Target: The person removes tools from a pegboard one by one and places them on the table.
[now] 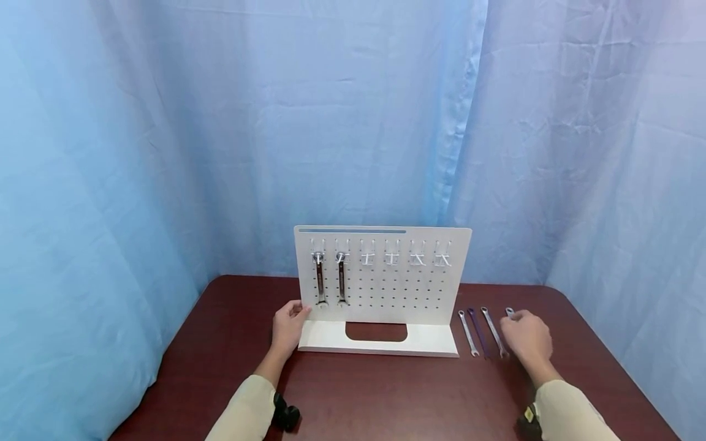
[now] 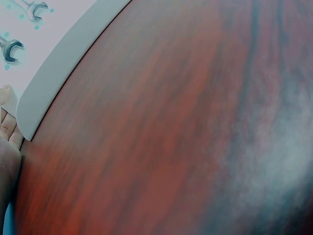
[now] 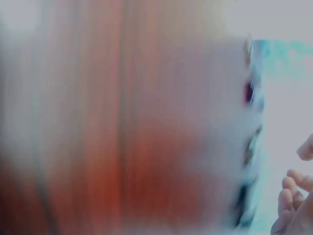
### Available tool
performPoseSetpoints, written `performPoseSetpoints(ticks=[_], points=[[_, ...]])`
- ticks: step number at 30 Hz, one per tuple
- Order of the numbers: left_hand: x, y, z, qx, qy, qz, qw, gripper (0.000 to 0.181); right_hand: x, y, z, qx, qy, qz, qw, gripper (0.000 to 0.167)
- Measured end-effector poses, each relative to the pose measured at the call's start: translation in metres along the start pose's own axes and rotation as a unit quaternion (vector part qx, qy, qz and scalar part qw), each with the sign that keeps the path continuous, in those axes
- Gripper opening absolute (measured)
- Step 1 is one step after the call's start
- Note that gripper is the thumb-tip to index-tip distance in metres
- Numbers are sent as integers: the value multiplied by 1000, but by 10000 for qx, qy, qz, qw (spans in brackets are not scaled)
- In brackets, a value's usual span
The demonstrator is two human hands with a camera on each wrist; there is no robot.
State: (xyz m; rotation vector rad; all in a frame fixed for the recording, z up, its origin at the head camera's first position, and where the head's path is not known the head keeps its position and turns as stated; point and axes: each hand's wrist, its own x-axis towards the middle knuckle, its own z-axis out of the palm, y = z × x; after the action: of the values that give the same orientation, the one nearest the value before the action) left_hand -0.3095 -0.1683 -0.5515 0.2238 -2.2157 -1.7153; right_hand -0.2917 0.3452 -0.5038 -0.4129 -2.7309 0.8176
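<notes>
A white pegboard stand stands on the table, two combination wrenches hanging from its leftmost hooks. My left hand grips the board's lower left edge, thumb on the front face; in the left wrist view only part of this hand shows. Right of the board, a silver wrench, a purple wrench and another silver wrench lie side by side. Over a further wrench, mostly hidden, is my right hand. The blurred right wrist view shows a gap between its thumb and fingers.
Several white hooks without wrenches line the upper board. The dark red-brown table extends in front and on both sides. Blue curtains hang behind the table and along its sides.
</notes>
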Motion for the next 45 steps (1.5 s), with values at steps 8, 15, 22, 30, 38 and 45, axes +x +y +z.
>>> performPoseSetpoints(ticks=[8, 15, 22, 30, 38, 45], points=[[3, -1, 0, 36, -21, -21, 10000, 23, -22, -80, 24, 825, 552, -784, 9920, 20], [3, -2, 1, 24, -116, -79, 9999, 25, -49, -139, 40, 1656, -31, -1227, 9785, 13], [1, -1, -1, 2, -96, -73, 9999, 25, -63, -184, 56, 2462, -866, -1740, 9495, 23], [0, -2, 0, 16, -134, -31, 9999, 28, -67, -229, 79, 2893, -1353, -2342, 9182, 29], [2, -2, 0, 90, -160, -120, 9998, 29, -59, -258, 102, 3441, -2055, -2083, 8922, 34], [3, 1, 0, 108, -135, -78, 9998, 25, -58, -277, 109, 3601, -2353, -1985, 8807, 38]])
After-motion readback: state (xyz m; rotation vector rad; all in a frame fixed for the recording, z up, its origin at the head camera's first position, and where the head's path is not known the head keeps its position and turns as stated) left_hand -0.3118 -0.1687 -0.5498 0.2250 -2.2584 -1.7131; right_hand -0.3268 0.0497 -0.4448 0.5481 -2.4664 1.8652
